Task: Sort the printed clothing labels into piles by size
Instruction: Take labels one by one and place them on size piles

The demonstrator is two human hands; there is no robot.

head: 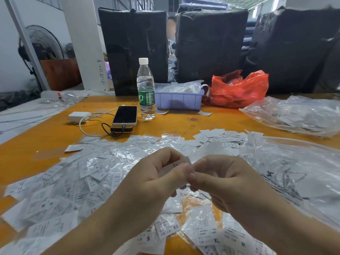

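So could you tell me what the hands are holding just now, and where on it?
Both hands pinch one label: the left hand holds its lower left part, the right hand its right end.

Your table point(184, 120) is orange. Labels point(55, 190) on it are white with black print. Near its far edge: lilac bin point(178, 101), red bag point(239, 89), clear bottle point(146, 89) with white cap and green wrapper. Phone point(125, 115) has a black screen; charger point(78, 115) is white.

White printed labels point(77, 183), some in clear sleeves and marked XS, S, XL or M, lie strewn unsorted over the orange bench point(184, 122), one label point(176, 165) pinched between both hands.
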